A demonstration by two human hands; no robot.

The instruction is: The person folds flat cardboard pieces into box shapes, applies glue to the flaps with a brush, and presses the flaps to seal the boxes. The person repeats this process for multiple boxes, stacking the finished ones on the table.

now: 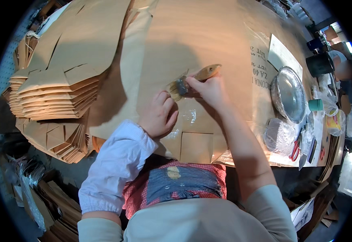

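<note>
My right hand [210,89] grips a flat paintbrush [195,80] with a wooden handle; its pale bristles press on a large sheet of brown paper [196,36] spread over the table. A wet, shiny patch [190,117] lies on the paper just below the brush. My left hand [159,115], in a white sleeve cover, rests with curled fingers on the paper beside the bristles, holding the sheet down. A small folded flap [196,147] of the paper sits at the near edge.
A tall stack of cut brown paper pieces [59,80] stands at the left, with more below it. At the right are a metal bowl [288,93], a crumpled plastic bag [278,135], red-handled scissors [295,150], a green roll [316,105] and a black cup [320,63].
</note>
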